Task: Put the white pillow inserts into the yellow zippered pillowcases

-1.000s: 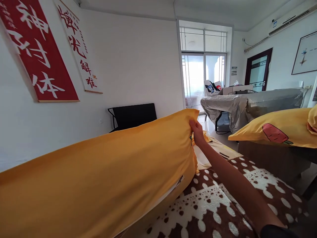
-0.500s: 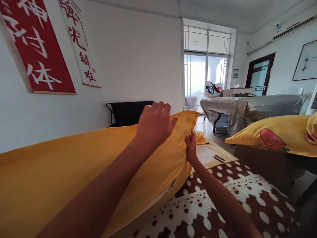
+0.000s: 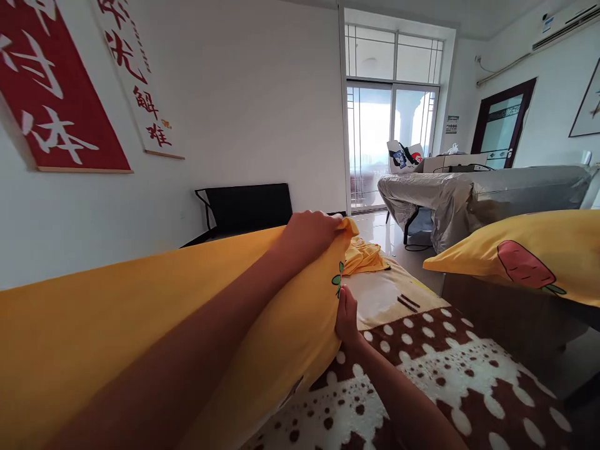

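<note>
A long yellow pillow (image 3: 117,312) lies across the lower left, its far end near the middle of the view. My left hand (image 3: 312,232) grips that end at its top corner. My right hand (image 3: 347,317) holds the same end lower down, at the edge beside a small green leaf print. Under the pillow is a brown blanket (image 3: 435,375) with white dots.
A second yellow pillow (image 3: 525,256) with a red print rests at the right. Crumpled yellow cloth (image 3: 363,255) lies past the pillow's end. A black chair (image 3: 246,206) stands by the wall, a grey-covered table (image 3: 473,197) beyond. Red and white banners (image 3: 60,106) hang on the left.
My left hand came into view and took hold of the pillow's top corner. My right hand slid down the pillow's end. The pillow's end has dropped lower.
</note>
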